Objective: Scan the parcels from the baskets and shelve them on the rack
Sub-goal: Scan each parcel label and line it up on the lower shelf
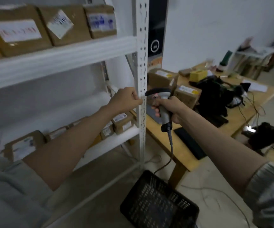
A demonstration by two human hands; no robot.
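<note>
Every parcel bore a white label, but blur left none of the printing readable. The left hand (pixel 127 98) was curled against the white rack's (pixel 142 66) perforated front upright, fingers bent at its edge; whether it truly gripped the post could not be told. The right hand (pixel 169 109) was clenched around the grey handle of one barcode scanner (pixel 161 102), whose dark head pointed left toward the upright and whose coiled cable hung down toward a black perforated basket (pixel 159 204) on the near floor. Three cardboard parcels (pixel 63 25) stood in a row on the rack's upper shelf, and about five more (pixel 122 122) lay on the lower shelf, partly hidden by the left forearm. To the right, two further boxes (pixel 188 94) sat on a wooden table (pixel 241 117) among black gear and wires.
</note>
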